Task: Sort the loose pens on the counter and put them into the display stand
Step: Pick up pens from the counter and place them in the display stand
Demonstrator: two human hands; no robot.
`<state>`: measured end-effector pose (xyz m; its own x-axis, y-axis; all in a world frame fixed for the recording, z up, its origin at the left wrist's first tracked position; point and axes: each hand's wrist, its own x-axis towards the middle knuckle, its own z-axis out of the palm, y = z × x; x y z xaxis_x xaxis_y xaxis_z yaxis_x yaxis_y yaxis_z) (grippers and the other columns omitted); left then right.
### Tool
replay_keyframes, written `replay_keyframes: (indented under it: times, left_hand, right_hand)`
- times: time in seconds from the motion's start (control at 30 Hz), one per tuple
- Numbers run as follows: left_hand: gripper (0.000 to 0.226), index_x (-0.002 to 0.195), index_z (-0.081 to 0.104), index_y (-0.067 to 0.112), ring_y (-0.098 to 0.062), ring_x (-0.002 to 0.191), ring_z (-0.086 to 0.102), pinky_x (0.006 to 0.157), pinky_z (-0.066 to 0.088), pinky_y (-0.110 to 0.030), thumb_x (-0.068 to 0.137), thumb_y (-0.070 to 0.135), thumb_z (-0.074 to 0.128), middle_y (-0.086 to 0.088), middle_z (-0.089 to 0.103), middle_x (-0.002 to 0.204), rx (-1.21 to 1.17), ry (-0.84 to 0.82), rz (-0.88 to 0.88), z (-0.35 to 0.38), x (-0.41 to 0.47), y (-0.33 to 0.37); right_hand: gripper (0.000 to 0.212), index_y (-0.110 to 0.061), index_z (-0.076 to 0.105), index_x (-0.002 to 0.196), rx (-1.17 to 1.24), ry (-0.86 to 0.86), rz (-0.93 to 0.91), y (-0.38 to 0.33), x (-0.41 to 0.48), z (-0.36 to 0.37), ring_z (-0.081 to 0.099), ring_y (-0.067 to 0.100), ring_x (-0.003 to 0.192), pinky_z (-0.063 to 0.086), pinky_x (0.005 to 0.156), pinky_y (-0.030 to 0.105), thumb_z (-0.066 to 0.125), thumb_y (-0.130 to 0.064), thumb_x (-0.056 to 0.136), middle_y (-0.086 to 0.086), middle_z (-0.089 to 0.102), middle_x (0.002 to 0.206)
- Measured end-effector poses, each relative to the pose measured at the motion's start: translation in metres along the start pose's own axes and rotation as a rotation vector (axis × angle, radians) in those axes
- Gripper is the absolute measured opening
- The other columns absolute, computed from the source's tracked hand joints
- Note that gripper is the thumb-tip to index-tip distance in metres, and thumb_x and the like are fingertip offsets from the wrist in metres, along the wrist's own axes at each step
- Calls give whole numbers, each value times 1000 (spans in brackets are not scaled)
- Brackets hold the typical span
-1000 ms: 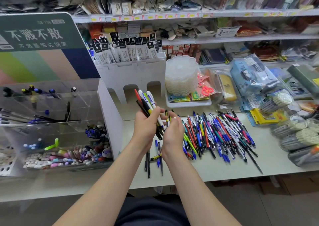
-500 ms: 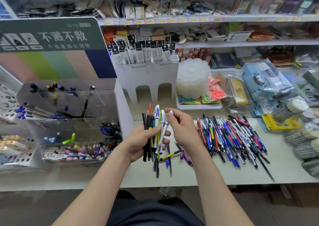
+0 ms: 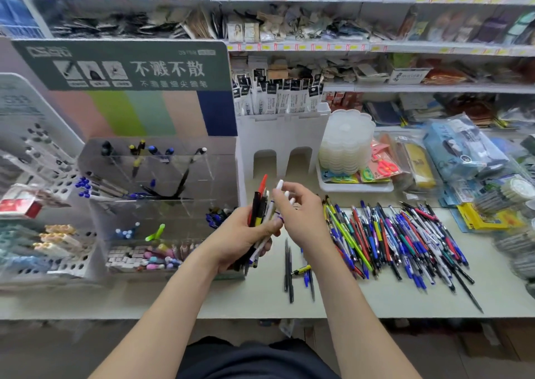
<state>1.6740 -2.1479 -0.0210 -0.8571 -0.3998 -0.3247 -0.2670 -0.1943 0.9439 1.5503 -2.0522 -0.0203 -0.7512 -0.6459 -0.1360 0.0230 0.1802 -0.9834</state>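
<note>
- Pens in a mixed bundle [image 3: 258, 206] of black, yellow, red and white stand upright in the left hand [image 3: 237, 239]. Its fingers and thumb are wrapped round them, and it holds them above the counter [image 3: 202, 300], just in front of the display stand [image 3: 173, 213].
- The right hand [image 3: 304, 219] is at the top of the bundle, its fingers curled on white pens [image 3: 279, 184] whose pale tips poke up past the knuckles. How many it pinches cannot be told.
- Under the hands, a few dark pens [image 3: 289, 271] lie on the counter, apart from the rest.
- To the right, the loose pile [image 3: 390, 239] of blue, red, green and black pens is spread flat on the counter, mostly lying the same way.
- The display stand is clear, tiered and stands at the left.
  - The top tier holds a few upright pens [image 3: 139, 149].
  - The middle tier holds leaning dark and blue pens [image 3: 150, 191].
  - The lower tier holds blue-capped ones and a bright green pen [image 3: 156, 231].
  - The bottom tray holds small pastel pieces [image 3: 144, 258].
- Behind the hands, a white card holder [image 3: 280, 135] carries packaged refills [image 3: 278, 100].
- Beside it, a white tray [image 3: 356, 188] holds a stack of translucent scalloped dishes [image 3: 347, 144] and packed scissors [image 3: 385, 166].
</note>
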Motion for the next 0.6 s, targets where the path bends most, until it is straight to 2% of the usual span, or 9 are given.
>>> replay_keyframes:
  times: [0.1, 0.23, 0.33, 0.4, 0.47, 0.53, 0.6]
  left_hand:
    - [14, 102, 65, 6, -23, 60, 57, 50, 48, -32, 101, 18, 73, -8, 68, 82, -1, -18, 15, -30, -15, -1]
    - [16, 106, 68, 4, -25, 63, 57, 55, 51, -34, 99, 17, 75, -5, 71, 80, -15, -10, 28, -68, -37, 3]
    - [30, 119, 67, 3, -23, 70, 58, 61, 54, -33, 98, 22, 77, -7, 74, 87, -44, -13, 50, -96, -49, 4]
    - [33, 122, 68, 5, -25, 72, 58, 62, 54, -35, 98, 26, 77, -15, 75, 96, -39, -18, 84, -116, -57, 3]
    - [33, 123, 69, 6, -27, 72, 59, 61, 54, -36, 98, 27, 76, -27, 74, 108, -55, 9, 118, -132, -63, -1]
    - [32, 123, 68, 6, -25, 68, 61, 60, 55, -35, 98, 25, 75, -31, 72, 109, -88, 57, 134, -146, -66, -5]
    - [30, 123, 67, 7, -23, 66, 62, 60, 56, -35, 99, 23, 75, -24, 72, 97, -71, 72, 153, -159, -69, -6]
  right_hand:
    - [21, -37, 68, 111, 23, -36, 10, -2, -3, 28, 68, 22, 73, 54, 60, 36, 57, -25, 98, 5, 70, 99]
    - [13, -21, 56, 96, 102, -5, 75, -14, -13, 66, 50, 23, 64, 40, 48, 27, 46, -14, 102, 8, 54, 79]
    - [12, -22, 51, 82, 118, 46, 70, -23, -17, 92, 47, 24, 68, 40, 53, 31, 52, -21, 94, 10, 46, 78]
    - [9, -23, 53, 79, 144, 38, 86, -29, -20, 112, 50, 27, 68, 42, 54, 36, 56, -21, 88, 11, 48, 76]
    - [4, -15, 60, 91, 267, 29, 139, -34, -25, 129, 54, 26, 59, 46, 50, 32, 63, -15, 94, 12, 56, 74]
    - [20, -6, 65, 101, 328, -17, 192, -34, -33, 150, 64, 21, 63, 53, 56, 33, 73, -24, 98, 13, 68, 82]
    - [35, -6, 72, 101, 312, -84, 220, -34, -44, 173, 70, 24, 75, 56, 64, 37, 71, -41, 100, 12, 76, 90]
